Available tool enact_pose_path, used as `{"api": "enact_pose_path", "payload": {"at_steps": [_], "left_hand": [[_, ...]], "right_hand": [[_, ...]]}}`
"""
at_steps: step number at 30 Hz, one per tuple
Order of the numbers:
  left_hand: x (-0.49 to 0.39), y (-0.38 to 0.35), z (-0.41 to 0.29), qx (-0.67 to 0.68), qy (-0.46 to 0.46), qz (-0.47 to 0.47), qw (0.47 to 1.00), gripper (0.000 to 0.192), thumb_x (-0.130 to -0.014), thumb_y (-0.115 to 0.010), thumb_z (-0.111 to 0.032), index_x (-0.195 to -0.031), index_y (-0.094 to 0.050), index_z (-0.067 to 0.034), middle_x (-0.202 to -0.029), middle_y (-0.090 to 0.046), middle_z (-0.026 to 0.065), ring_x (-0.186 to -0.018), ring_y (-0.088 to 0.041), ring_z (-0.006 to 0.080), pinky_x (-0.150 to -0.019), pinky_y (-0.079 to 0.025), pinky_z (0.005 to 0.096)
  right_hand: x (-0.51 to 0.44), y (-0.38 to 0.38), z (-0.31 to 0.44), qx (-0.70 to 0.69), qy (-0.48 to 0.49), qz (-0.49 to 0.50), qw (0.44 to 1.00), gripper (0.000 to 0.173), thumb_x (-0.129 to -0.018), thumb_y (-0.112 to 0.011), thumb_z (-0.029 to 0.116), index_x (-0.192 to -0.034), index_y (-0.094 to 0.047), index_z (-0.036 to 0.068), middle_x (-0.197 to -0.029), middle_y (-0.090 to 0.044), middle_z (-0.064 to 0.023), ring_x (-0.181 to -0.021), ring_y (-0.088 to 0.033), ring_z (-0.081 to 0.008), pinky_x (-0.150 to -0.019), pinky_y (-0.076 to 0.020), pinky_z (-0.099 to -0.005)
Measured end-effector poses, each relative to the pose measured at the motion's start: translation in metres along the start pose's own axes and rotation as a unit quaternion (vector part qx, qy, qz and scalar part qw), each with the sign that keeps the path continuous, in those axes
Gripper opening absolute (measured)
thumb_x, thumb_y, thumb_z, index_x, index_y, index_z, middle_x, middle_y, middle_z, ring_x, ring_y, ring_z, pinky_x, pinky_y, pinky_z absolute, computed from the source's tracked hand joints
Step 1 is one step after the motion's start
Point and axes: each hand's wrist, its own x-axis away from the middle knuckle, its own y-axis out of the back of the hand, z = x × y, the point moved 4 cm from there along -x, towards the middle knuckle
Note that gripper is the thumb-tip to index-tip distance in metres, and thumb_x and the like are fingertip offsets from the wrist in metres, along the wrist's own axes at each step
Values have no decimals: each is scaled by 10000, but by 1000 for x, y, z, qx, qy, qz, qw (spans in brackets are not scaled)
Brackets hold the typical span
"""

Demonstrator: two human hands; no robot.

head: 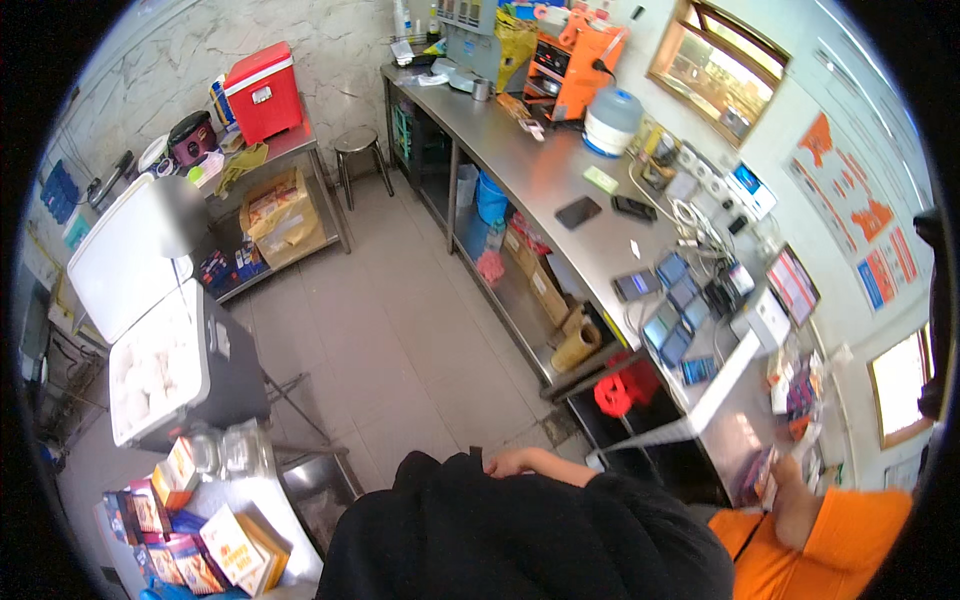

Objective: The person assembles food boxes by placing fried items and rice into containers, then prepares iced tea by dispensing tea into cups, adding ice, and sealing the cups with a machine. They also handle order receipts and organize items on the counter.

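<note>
My right hand [510, 461] is at the front of my black top, its fingers curled near a small dark strip; whether it grips anything is unclear. My left hand is out of view. To the right, a white printer [765, 322] trails a long paper strip [724, 386] past the counter's edge. Several phones [675, 341] and tangled cables lie beside it. At the lower left, a metal table [292, 517] bears printed cartons [229, 544], snack-like packets [187, 562] and clear plastic containers [236, 450].
An open cooler box [232, 375] with white wrapped items stands left. A co-worker in orange [855, 540] reaches a hand to packages on the right counter. A long steel counter [517, 142] runs along the wall; a metal stool [356, 142] and a red cooler [262, 97] are farther off.
</note>
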Motion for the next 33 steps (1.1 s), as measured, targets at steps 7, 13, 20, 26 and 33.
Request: {"api": "enact_pose_path", "payload": {"at_steps": [7,13,20,26,33], "left_hand": [[-153,133,-128,44,33,131,990,320,-1067,-544,-335,-1244,-587,-72,-1226,-615,48,-1162,-563,150,-990,-437,316],[-315,246,-343,-89,-38,158,983,216,-1075,-545,-303,-1105,-612,-101,-1058,-656,-1,-1009,-614,99,-877,-492,268],[-537,430,-544,44,-405,-39,913,286,-1078,-518,-340,-953,-539,-83,-783,-563,19,-693,-563,112,-624,-469,268],[-696,554,-520,-702,-84,-21,707,476,-900,-742,-250,-1328,-590,-107,-1113,-716,124,-996,-691,214,-830,-530,338],[-722,720,-728,-344,-56,-240,906,577,-890,-807,-281,-1382,-602,-60,-659,-657,3,-516,-562,83,-499,-446,273]], "right_hand": [[70,250,129,-597,310,-266,690,613,-1063,-434,508,-1559,-349,158,-1480,-514,-86,-1297,-536,-248,-1068,-420,-406],[121,506,299,-61,399,-98,910,268,-931,-652,-2,-1197,-658,31,-1336,-629,-115,-1229,-586,-201,-1038,-472,-350],[74,787,307,-359,481,-398,694,89,-1052,-536,98,-1129,-560,60,-1286,-651,-124,-1164,-617,-182,-1014,-474,-333],[-62,993,266,-136,309,-286,897,120,-1003,-661,148,-1058,-652,42,-1093,-708,-88,-1024,-665,-138,-898,-527,-311],[-25,1313,317,-35,239,-526,816,282,-989,-680,282,-799,-660,74,-670,-657,-19,-586,-582,-107,-552,-461,-304]]}}
